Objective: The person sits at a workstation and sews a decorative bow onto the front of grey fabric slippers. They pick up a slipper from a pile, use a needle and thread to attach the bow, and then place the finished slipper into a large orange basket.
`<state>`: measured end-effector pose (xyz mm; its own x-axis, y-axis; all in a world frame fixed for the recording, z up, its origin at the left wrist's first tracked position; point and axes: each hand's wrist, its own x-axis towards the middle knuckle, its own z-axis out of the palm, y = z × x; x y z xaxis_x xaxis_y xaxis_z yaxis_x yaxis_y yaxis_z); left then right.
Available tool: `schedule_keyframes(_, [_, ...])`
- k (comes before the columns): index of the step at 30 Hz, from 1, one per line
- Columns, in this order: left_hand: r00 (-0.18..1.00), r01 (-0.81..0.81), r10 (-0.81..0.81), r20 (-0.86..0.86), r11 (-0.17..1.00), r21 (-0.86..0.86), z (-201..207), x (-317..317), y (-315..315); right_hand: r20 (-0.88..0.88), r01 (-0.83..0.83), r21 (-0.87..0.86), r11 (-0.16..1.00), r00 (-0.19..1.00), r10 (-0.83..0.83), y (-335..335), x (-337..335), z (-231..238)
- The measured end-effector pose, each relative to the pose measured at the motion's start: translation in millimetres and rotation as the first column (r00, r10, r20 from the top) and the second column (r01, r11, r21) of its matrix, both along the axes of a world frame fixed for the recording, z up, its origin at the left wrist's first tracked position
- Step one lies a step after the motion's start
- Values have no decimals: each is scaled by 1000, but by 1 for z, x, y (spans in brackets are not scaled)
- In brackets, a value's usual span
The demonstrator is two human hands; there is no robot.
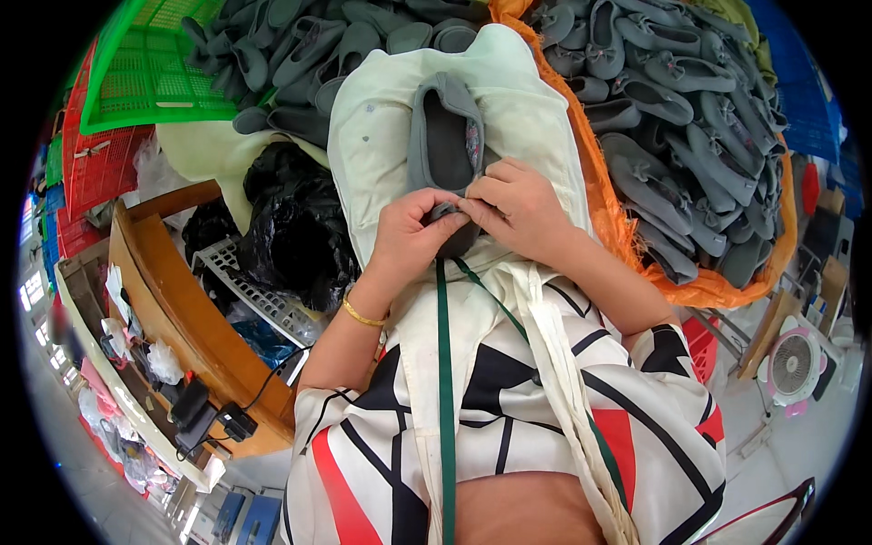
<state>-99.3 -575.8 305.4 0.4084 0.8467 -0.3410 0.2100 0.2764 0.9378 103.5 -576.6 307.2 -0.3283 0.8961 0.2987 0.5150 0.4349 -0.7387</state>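
A grey fabric slip-on shoe point(446, 132) lies on a pale cloth-covered pad in front of me, its opening facing up and a patterned lining showing on the inner right side. My left hand point(409, 229) pinches grey fabric at the near end of the shoe's opening between thumb and index finger. Right beside it, my right hand point(518, 207) has its fingertips pressed together at the same spot. Whatever sits between those right fingertips is too small and covered to make out. The shoe's near end shows dark below both hands.
The pale pad point(536, 118) spans my lap. Piled grey shoes point(309, 54) lie beyond it at the far left, beside a green plastic basket point(150, 73). An orange sack point(618, 227) full of similar shoes stands right. Black plastic bags point(295, 227) and a wooden drawer point(191, 309) are left.
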Motion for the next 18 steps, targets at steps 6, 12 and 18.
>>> schedule_keyframes(6, [998, -9, 13, -53, 997, 79, 11, 4, -5, -8, 3, 444, 896, 1000, 0, -8, -12, 2])
schedule_keyframes(12, [987, 90, -61, -149, 977, 194, -5, 3, -12, -86, 1, 440, 898, 995, 41, -13, -10, 25])
schedule_keyframes(18, [978, 103, -41, -203, 947, 304, 1, -3, -18, -694, -446, -719, 532, 507, -512, -13, 6, 31])
